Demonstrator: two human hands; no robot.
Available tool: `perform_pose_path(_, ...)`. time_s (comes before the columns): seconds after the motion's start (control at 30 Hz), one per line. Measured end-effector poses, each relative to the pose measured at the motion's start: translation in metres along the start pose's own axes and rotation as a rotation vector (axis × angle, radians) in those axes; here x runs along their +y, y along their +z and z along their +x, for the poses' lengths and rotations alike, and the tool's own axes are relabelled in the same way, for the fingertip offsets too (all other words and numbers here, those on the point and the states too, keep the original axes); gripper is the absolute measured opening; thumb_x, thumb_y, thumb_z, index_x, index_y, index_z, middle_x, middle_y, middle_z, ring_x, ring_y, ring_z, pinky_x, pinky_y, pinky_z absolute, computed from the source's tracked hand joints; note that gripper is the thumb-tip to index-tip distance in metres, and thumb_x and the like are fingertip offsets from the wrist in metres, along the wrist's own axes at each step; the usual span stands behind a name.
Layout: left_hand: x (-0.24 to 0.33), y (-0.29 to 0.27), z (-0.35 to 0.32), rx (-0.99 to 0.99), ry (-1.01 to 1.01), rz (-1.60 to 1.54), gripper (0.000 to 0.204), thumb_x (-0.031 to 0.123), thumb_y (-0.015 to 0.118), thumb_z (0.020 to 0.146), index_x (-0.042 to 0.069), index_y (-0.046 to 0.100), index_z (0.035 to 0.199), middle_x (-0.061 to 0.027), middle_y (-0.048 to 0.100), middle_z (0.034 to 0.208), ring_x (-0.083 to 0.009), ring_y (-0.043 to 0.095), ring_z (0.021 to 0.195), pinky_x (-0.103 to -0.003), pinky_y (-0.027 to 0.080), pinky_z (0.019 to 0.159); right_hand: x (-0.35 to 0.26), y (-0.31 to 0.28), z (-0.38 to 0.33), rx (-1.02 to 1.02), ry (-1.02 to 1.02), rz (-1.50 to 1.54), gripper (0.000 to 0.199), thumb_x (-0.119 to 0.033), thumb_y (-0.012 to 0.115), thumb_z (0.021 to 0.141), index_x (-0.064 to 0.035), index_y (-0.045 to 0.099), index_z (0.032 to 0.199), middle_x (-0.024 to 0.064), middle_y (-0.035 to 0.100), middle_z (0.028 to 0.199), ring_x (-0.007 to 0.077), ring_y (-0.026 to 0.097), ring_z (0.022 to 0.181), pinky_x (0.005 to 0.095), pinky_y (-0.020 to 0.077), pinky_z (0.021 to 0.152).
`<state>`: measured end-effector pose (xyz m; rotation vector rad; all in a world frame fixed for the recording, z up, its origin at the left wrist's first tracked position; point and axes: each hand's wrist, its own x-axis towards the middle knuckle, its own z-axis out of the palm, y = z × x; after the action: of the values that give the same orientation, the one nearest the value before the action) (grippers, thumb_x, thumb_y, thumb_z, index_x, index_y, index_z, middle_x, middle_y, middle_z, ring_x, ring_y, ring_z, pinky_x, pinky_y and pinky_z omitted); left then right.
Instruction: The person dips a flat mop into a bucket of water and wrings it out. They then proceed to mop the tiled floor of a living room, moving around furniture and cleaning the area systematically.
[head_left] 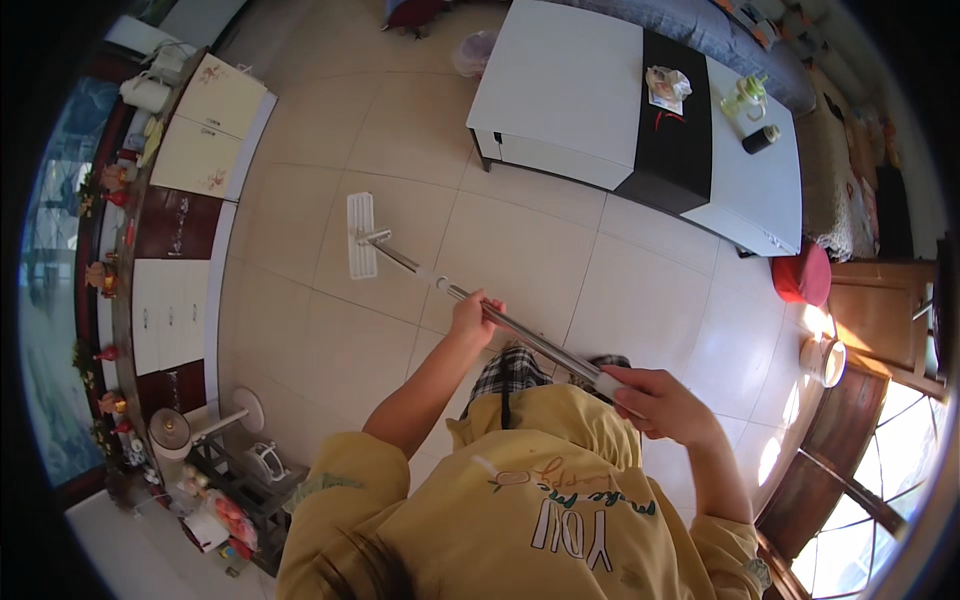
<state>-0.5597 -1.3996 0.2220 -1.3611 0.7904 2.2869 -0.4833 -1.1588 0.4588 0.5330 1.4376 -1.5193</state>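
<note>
I hold a flat mop with both hands. Its white rectangular head [361, 236] lies flat on the beige tiled floor [520, 250] ahead and to my left. The silver metal pole [530, 337] runs from the head back toward my body. My left hand [474, 316] grips the pole partway down. My right hand [655, 400] closes around the pole's upper end, near my chest. My yellow sweatshirt fills the lower middle of the view.
A low white and black table [560, 90] stands ahead with a bottle, a dark cup and a wrapped item on it. A cabinet [170, 260] with ornaments lines the left wall. A small rack [240, 480] of items sits at lower left. A red stool [801, 273] stands at right.
</note>
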Motion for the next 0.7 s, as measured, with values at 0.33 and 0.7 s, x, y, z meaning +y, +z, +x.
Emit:
perform_pose_path(0.33, 0.000, 0.116, 0.004, -0.094, 0.294, -0.047, 0.010, 0.005, 0.043, 0.077, 0.005, 0.036, 0.070, -0.0039, 0.038, 0.059, -0.0126, 0.040, 0.046, -0.024, 0.035, 0.037, -0.047, -0.013, 0.119, 0.127, -0.364, -0.408, 0.039, -0.015, 0.039, 0.081, -0.0060, 0.035, 0.118, 0.0012, 0.044, 0.065, 0.0062, 0.037, 0.046, 0.0196, 0.0337, 0.041)
perform_pose_path(0.7, 0.129, 0.182, 0.084, 0.058, 0.573, 0.451, 0.007, 0.003, 0.044, 0.074, 0.003, 0.040, 0.068, -0.0040, 0.041, 0.056, -0.0079, 0.037, 0.041, -0.021, 0.030, 0.032, -0.160, -0.076, 0.208, -0.268, -0.087, -0.103, 0.049, -0.039, 0.039, 0.081, -0.0047, 0.036, 0.116, 0.0063, 0.050, 0.079, 0.0109, 0.048, 0.063, 0.0212, 0.0431, 0.054)
